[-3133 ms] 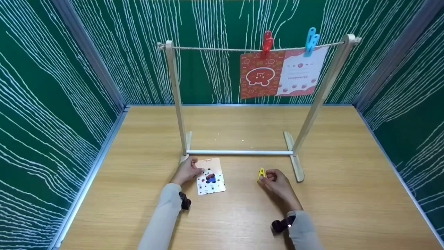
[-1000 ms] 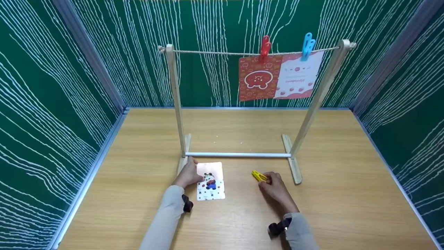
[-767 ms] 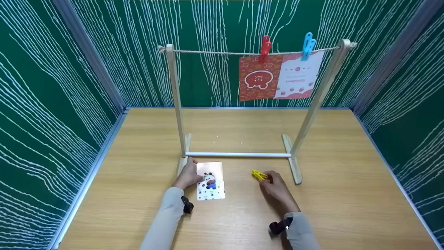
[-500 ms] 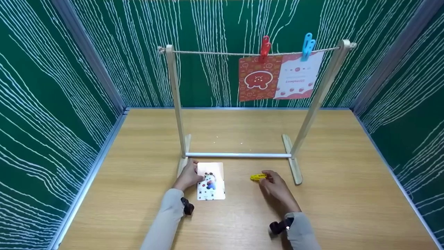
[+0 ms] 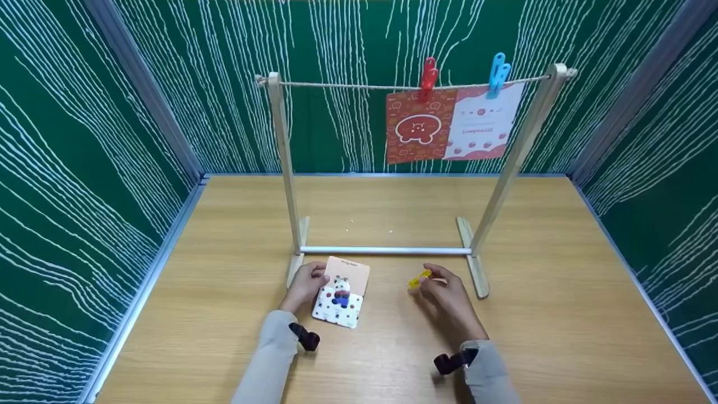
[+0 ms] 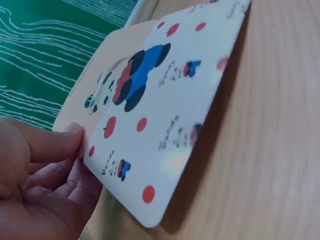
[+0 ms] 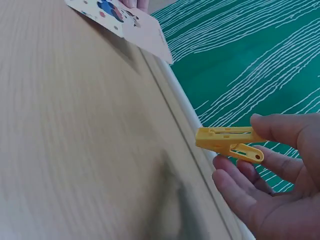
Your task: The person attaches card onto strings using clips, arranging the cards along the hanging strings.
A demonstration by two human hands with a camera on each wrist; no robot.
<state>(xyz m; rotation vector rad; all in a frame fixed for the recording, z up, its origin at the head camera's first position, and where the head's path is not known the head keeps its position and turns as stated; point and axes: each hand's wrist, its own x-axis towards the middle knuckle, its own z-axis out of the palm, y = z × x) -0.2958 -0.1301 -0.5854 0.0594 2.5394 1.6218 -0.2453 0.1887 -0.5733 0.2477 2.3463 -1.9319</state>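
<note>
My left hand [image 5: 305, 285] pinches the left edge of a card [image 5: 340, 293] printed with a panda in blue, peach above and white with red dots below. In the left wrist view, thumb and fingers grip the card [image 6: 150, 110] at its side, and it is tilted over the table with a shadow under it. A yellow clothespin [image 7: 227, 140] sits between thumb and fingers of my right hand [image 5: 449, 292], above the table. Its legs spread apart toward the fingers in the right wrist view.
A wooden stand with a rope [image 5: 348, 86] rises behind the hands. From the rope hang a red card [image 5: 418, 148] and a white strawberry card [image 5: 482, 137], under a red clothespin [image 5: 429, 76] and a blue clothespin [image 5: 497, 76]. A white bar [image 5: 387, 250] joins the stand's feet.
The panda card has turned and tilted in the left hand, its top swinging right. The yellow clothespin has been turned about in the right hand's fingers, and that hand has shifted slightly.
</note>
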